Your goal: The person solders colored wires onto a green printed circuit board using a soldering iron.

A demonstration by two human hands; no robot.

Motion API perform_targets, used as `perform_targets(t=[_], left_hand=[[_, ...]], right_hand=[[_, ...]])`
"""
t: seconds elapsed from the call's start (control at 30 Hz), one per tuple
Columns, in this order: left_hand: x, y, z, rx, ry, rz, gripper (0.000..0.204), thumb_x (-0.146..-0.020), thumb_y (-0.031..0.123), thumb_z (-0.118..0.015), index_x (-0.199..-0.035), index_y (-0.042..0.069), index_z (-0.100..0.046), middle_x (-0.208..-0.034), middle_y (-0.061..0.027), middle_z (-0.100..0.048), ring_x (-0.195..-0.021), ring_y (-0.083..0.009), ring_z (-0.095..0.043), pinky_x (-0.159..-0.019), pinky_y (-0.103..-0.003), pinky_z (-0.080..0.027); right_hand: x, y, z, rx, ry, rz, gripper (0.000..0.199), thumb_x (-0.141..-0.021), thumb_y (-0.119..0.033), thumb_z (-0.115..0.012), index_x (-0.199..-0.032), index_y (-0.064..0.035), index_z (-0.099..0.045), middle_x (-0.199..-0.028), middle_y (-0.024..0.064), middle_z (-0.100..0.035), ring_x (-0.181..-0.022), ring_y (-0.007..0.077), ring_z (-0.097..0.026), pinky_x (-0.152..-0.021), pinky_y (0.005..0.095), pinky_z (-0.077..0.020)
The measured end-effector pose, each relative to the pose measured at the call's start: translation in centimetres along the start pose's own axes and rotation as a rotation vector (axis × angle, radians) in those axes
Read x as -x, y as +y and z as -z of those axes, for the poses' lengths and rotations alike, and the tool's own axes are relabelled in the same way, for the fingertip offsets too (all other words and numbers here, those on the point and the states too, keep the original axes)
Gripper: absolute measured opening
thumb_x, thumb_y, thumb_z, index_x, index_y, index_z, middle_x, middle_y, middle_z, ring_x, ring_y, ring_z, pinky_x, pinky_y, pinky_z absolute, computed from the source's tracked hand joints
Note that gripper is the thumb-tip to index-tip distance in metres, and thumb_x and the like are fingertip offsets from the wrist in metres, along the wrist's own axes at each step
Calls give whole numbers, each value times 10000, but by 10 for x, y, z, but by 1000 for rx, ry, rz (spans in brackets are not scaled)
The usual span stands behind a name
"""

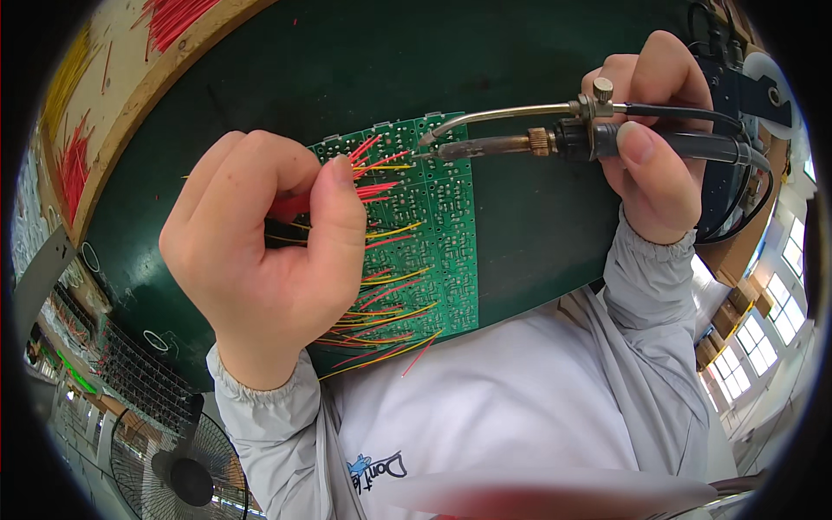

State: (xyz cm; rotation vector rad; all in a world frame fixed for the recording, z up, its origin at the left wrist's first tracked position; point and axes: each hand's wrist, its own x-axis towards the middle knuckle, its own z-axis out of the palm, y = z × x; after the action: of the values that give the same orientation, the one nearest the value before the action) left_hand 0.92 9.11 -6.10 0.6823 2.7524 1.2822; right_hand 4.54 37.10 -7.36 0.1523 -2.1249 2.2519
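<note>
My left hand [270, 230] is closed round a bundle of red wires [375, 191], whose ends stick out past the thumb over the circuit board. In my right hand [656, 139] is a soldering iron [511, 145] with a bent metal feed tube clamped along its top. The iron's tip and the tube's end are close together over the upper part of the green circuit board panel [451, 251]; whether the tip touches it I cannot tell. Red and yellow wires [386, 308] lie across the board's lower left, partly behind my left hand.
The board lies on a dark green work surface [537, 243]. At the upper left, a wooden-edged tray [130, 95] holds loose red and yellow wires. A dark blue device [724, 95] with a white reel and black cables stands at the right. A fan [186, 477] is at the lower left.
</note>
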Motion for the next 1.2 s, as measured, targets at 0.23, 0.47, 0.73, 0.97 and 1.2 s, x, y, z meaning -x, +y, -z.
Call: perform_targets(t=[0.23, 0.47, 0.73, 0.97, 1.2], left_hand=[[1, 0, 2, 15, -10, 0, 194, -891, 22, -708, -774, 12, -553, -698, -8, -520, -609, -78, -461, -550, -233, -363], [1, -2, 3, 38, -2, -29, 193, -895, 18, -703, -777, 13, -550, -697, 0, -501, -607, -68, -440, -544, -227, -337], [0, -2, 2, 40, -9, -20, 190, -901, 23, -702, -783, 14, -553, -704, 3, -509, -614, -64, -446, -547, -224, -345], [2, -3, 0, 45, -9, 1, 194, -906, 34, -710, -789, 16, -557, -708, 7, -515, -625, -61, -451, -554, -221, -357], [2, -3, 0, 44, -10, -2, 190, -904, 30, -711, -790, 15, -560, -709, 9, -515, -624, -56, -448, -557, -216, -353]], right_hand=[[0, 1, 1, 2, -11, 26, 357, -846, -215, -736, -853, -118, -393, -741, 10, -458, -631, 85, -362, -541, 239, -306], [1, 1, 1, -1, -7, 2, 351, -850, -211, -733, -858, -116, -395, -742, 9, -459, -631, 81, -358, -542, 236, -304], [0, -1, 1, -17, -17, -20, 322, -849, -200, -711, -859, -113, -401, -750, 14, -463, -630, 82, -362, -553, 244, -314], [0, 2, 2, 10, -25, 6, 329, -841, -216, -714, -858, -113, -402, -757, 18, -466, -630, 84, -366, -558, 244, -312], [-2, 1, 11, -32, -86, 26, 273, -842, -180, -673, -862, -106, -411, -779, 31, -487, -632, 84, -379, -580, 234, -324]])
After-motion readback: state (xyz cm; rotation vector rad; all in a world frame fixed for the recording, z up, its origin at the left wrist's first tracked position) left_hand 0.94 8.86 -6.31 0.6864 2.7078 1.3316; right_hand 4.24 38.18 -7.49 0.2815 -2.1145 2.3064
